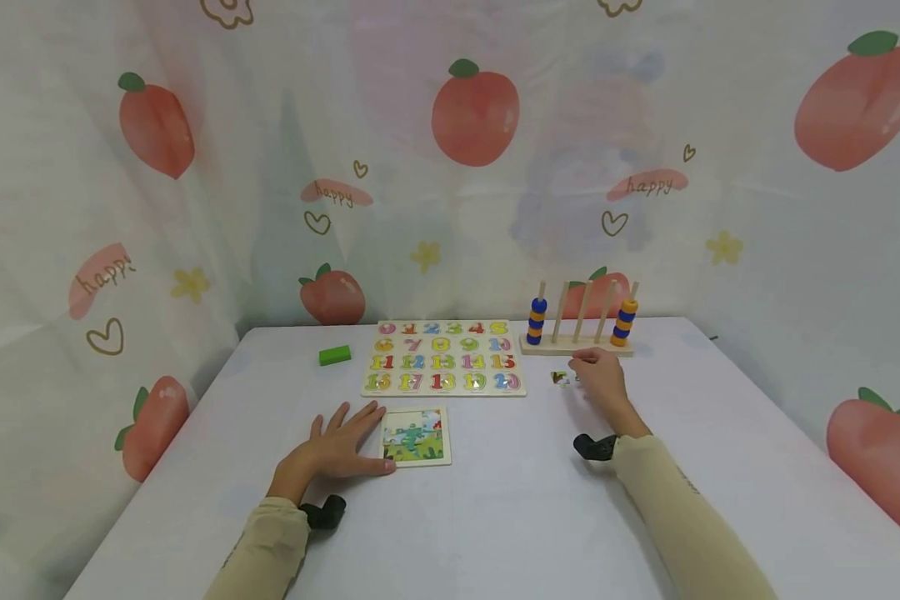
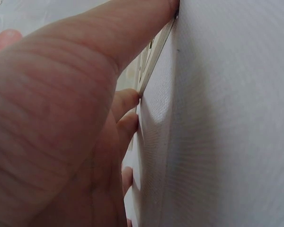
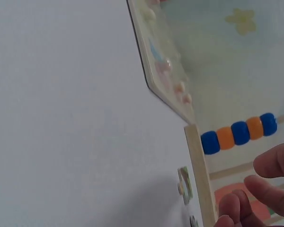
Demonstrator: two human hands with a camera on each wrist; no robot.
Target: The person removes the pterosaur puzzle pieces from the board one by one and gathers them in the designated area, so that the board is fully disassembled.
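Note:
Palm down on the table, my left hand point(image 1: 336, 450) has its fingers spread, and its thumb and index finger touch the left side of a small wooden jigsaw puzzle point(image 1: 414, 438). The puzzle shows a green picture in a pale frame, with a bare patch at its upper left. My right hand point(image 1: 603, 385) hovers over loose jigsaw pieces. One piece point(image 3: 184, 185) lies in front of the abacus base; another point(image 3: 193, 221) is partly cut off in the right wrist view. Thumb and index finger point(image 3: 267, 191) are slightly apart there, with nothing visible between them.
A wooden number board point(image 1: 444, 358) lies behind the jigsaw puzzle. To its right stands a bead abacus point(image 1: 576, 345) with upright rods and blue and orange beads. A green block point(image 1: 334, 356) sits at the back left. A printed curtain point(image 1: 390, 250) hangs behind the table.

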